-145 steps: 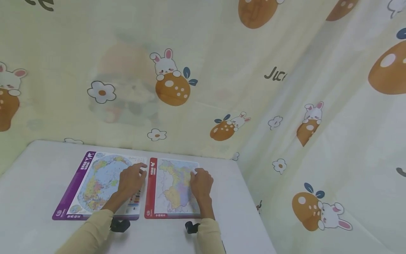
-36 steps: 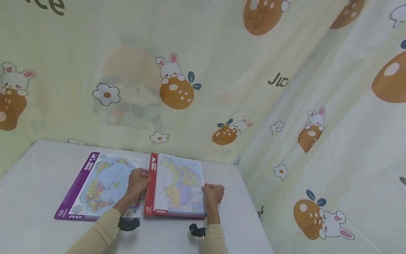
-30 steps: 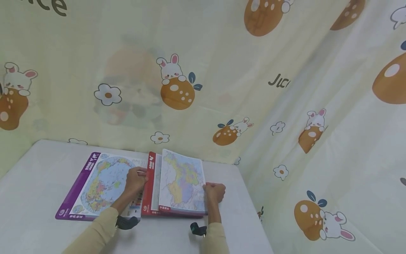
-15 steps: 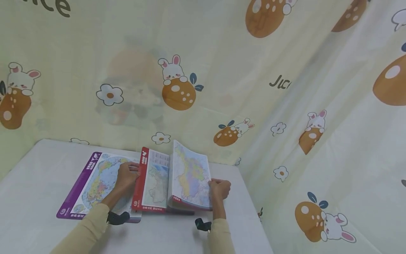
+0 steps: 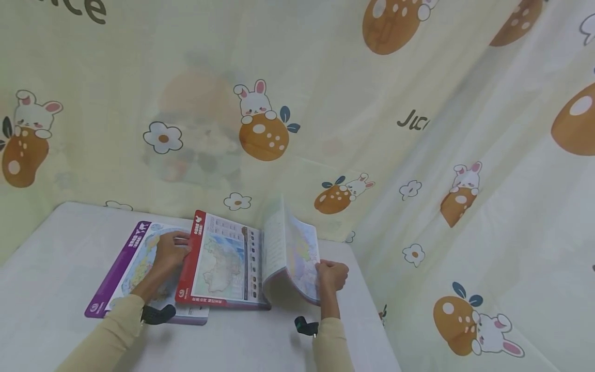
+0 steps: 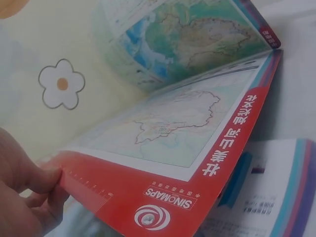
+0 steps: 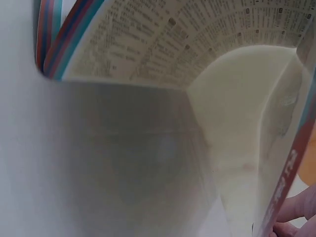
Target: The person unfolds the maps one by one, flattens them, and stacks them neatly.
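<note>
l hand [image 5: 171, 251] & r hand [image 5: 333, 274] pinch red map [image 5: 220, 268], pt hiding purple map [image 5: 131, 269]; curtain [image 5: 325, 93] bhnd

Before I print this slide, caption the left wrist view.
Left hand pinching a red-bordered map by its edge, printed flower behind.

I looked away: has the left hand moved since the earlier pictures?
Yes, the left hand moved left, nearer the far left corner of the table.

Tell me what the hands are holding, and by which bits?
A rectangular, glossy, red-bordered map: the left hand pinches its red left border; the right hand grips the right edge of its raised part.
</note>
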Demonstrator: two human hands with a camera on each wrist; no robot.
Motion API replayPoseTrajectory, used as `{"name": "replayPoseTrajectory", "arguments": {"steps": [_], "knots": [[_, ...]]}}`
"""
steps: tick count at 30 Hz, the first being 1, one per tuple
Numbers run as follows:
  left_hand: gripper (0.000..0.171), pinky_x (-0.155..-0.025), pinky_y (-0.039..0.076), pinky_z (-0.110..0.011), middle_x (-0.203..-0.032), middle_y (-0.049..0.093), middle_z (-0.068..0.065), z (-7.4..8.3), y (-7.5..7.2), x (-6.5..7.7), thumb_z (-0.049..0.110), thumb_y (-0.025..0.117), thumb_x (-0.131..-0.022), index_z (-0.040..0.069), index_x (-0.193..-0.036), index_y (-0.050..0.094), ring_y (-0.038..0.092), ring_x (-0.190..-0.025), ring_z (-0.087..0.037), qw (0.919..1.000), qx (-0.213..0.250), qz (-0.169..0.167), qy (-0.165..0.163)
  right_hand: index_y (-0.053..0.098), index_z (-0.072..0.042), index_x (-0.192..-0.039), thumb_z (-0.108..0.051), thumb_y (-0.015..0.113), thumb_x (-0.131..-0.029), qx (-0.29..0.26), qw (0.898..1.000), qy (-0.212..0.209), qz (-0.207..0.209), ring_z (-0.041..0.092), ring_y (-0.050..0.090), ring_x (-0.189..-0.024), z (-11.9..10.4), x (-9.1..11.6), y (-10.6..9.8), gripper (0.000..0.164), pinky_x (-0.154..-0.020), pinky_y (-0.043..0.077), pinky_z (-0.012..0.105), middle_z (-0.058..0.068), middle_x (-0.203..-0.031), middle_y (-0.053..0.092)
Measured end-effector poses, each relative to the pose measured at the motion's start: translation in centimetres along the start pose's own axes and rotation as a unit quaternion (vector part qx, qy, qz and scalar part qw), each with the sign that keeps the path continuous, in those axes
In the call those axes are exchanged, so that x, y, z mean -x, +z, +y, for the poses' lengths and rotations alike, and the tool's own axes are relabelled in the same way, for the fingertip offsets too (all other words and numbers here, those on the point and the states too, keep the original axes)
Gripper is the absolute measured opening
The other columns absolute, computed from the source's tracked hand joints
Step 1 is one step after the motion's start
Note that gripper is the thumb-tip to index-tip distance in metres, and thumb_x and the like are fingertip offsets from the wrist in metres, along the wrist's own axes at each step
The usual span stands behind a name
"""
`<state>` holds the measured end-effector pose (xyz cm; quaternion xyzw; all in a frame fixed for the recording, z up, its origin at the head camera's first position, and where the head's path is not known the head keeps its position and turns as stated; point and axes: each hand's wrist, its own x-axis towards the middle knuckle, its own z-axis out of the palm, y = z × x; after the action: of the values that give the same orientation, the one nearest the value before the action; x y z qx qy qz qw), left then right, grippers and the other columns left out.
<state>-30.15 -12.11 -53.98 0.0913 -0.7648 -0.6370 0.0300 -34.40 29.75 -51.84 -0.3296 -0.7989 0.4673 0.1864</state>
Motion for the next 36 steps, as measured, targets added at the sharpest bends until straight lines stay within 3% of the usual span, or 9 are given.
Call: {"name": "replayPoseTrajectory", "arguments": {"steps": [12,19,27,36], "knots": [[0.043,-0.075,0.068,-0.043,-0.136,0.064,-0.043,-0.4,-1.7,-0.3,-0.004,0.060,-0.101,-0.017,-0.142,0.056,0.073,-0.116,-0.056,0.9992,-0.018,0.032,0.012,0.082,0.005,-0.104,-0.003,0.079,-0.087,-0.006,1.000,-0.007,0.017,0.045,0.072,-0.103,0.9,-1.0,-1.4,0.019,-0.102,0.051,0.058,0.028,-0.112,0.080],[0.043,-0.075,0.068,-0.044,-0.135,0.063,-0.044,-0.9,-2.6,-0.2,-0.005,0.060,-0.100,-0.018,-0.141,0.056,0.073,-0.114,-0.056,0.9989,-0.021,0.037,0.020,0.081,0.007,-0.106,-0.001,0.078,-0.089,-0.023,0.999,0.004,0.035,0.046,0.072,-0.103,1.0,-1.3,-1.6,0.019,-0.102,0.051,0.059,0.030,-0.114,0.079],[0.040,-0.074,0.068,-0.043,-0.133,0.063,-0.046,-1.8,-3.8,-0.3,-0.005,0.060,-0.101,-0.020,-0.137,0.057,0.074,-0.109,-0.055,0.9981,-0.029,0.046,0.028,0.081,0.008,-0.105,0.000,0.076,-0.089,-0.008,0.998,-0.002,0.063,0.049,0.072,-0.105,1.6,-1.8,-1.8,0.018,-0.105,0.049,0.061,0.030,-0.112,0.080],[0.036,-0.071,0.064,-0.035,-0.130,0.066,-0.046,-1.9,-5.4,-0.4,-0.006,0.063,-0.099,-0.020,-0.131,0.062,0.074,-0.107,-0.052,0.9952,-0.046,0.082,0.029,0.081,0.009,-0.100,0.000,0.071,-0.086,-0.001,0.996,-0.023,0.085,0.053,0.071,-0.105,3.0,-2.7,-2.5,0.020,-0.102,0.049,0.063,0.032,-0.109,0.079]]}}
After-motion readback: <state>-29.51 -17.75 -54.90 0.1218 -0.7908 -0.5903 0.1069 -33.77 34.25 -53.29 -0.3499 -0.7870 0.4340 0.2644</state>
